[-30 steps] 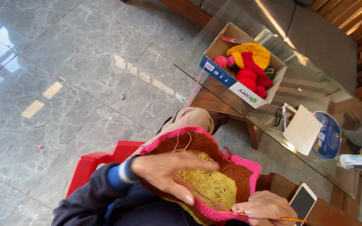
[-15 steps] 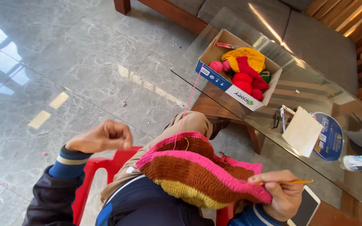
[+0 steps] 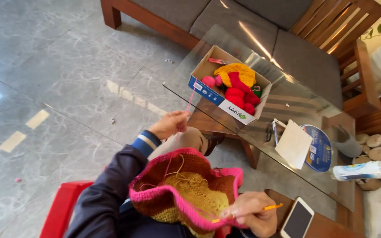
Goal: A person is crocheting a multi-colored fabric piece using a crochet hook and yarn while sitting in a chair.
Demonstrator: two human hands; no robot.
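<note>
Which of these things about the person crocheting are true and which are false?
1. The left hand pinches a thin pink yarn strand. True.
2. The cardboard box of yarn balls sits on the floor. False: it stands on the glass table.
3. The right hand holds an orange crochet hook. True.
4. The crocheted piece has a blue edge. False: its edge is pink.
</note>
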